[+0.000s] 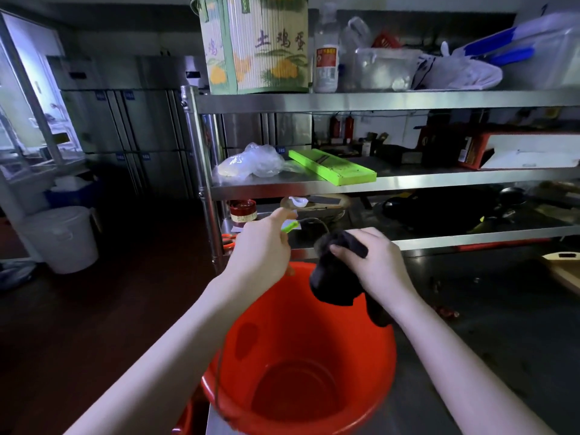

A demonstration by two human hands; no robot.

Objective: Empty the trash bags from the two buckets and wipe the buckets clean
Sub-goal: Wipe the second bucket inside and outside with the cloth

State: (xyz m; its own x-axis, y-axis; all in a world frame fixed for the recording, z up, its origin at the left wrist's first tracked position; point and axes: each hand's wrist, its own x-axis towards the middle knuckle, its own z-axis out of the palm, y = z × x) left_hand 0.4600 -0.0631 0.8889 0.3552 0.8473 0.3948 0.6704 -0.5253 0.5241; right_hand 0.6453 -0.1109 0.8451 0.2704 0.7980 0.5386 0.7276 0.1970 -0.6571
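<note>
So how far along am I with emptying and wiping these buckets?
The red bucket has no bag in it, so emptying it looks done. Wiping is in hand: your right hand holds a dark cloth over the rim while your left hand is at the far edge. No second bucket can be identified here.

The woven basket (254,42) on the top shelf, at twelve o'clock, bears the green characters 土鸡蛋. The red label on the clear bottle (326,54) beside it is illegible, as are the blue cabinet tags.
</note>
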